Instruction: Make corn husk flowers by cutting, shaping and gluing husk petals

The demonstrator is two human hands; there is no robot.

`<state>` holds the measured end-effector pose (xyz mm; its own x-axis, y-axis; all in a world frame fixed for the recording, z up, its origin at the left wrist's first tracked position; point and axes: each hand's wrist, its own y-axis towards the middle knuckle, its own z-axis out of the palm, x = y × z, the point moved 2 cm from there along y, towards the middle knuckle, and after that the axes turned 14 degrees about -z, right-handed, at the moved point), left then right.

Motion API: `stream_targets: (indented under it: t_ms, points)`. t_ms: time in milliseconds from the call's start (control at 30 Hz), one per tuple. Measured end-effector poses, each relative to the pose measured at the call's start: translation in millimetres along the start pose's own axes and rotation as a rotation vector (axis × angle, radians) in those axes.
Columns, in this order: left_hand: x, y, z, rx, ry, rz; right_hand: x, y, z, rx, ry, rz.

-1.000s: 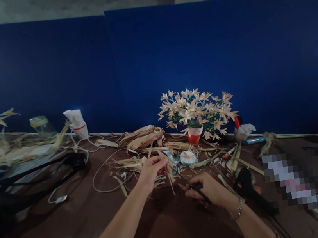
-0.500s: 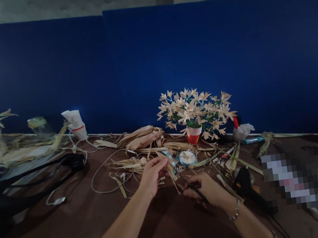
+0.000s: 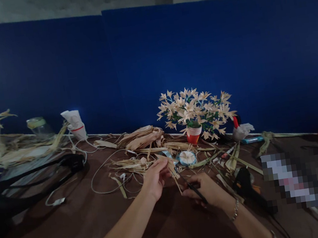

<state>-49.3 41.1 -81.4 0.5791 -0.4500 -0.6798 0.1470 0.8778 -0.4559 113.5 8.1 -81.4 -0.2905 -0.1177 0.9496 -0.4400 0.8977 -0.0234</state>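
My left hand (image 3: pixel 155 179) pinches a pale strip of dried corn husk (image 3: pixel 173 173) between thumb and fingers. In my right hand (image 3: pixel 209 190) is a pair of dark-handled scissors (image 3: pixel 197 193), the blades pointing up and left at the husk strip. Whether the blades are parted is too small to tell. Just beyond the hands lie a white-and-blue round roll (image 3: pixel 187 157) and a heap of loose husk pieces (image 3: pixel 131 164). A red-and-white cup (image 3: pixel 194 134) behind them bears a bunch of husk flowers (image 3: pixel 194 108).
A black glue gun (image 3: pixel 245 185) lies right of my right hand, beside a blurred-out patch (image 3: pixel 291 179). Thin white cables (image 3: pixel 98 188) loop across the brown table (image 3: pixel 180 230) on the left. Farther left are a black strap-like object (image 3: pixel 73 162) and a clear jar (image 3: pixel 40 127).
My left hand has shifted slightly right and turned a little, bringing the husk strip closer to the scissors. My right hand has barely moved.
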Motion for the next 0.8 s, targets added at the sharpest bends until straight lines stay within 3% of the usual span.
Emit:
stream_targets:
  t_ms: [200, 533, 800]
  points:
    - [3, 2, -0.3, -0.024, -0.107, -0.11, -6, 1, -1, 0.017, 0.046, 0.006]
    - [4, -2, 1.5, -0.009, -0.123, -0.094, 5, -1, 3, -0.059, -0.029, 0.058]
    - [13, -3, 3.3, -0.046, -0.262, -0.156, 1, 2, 5, -0.074, -0.08, -0.036]
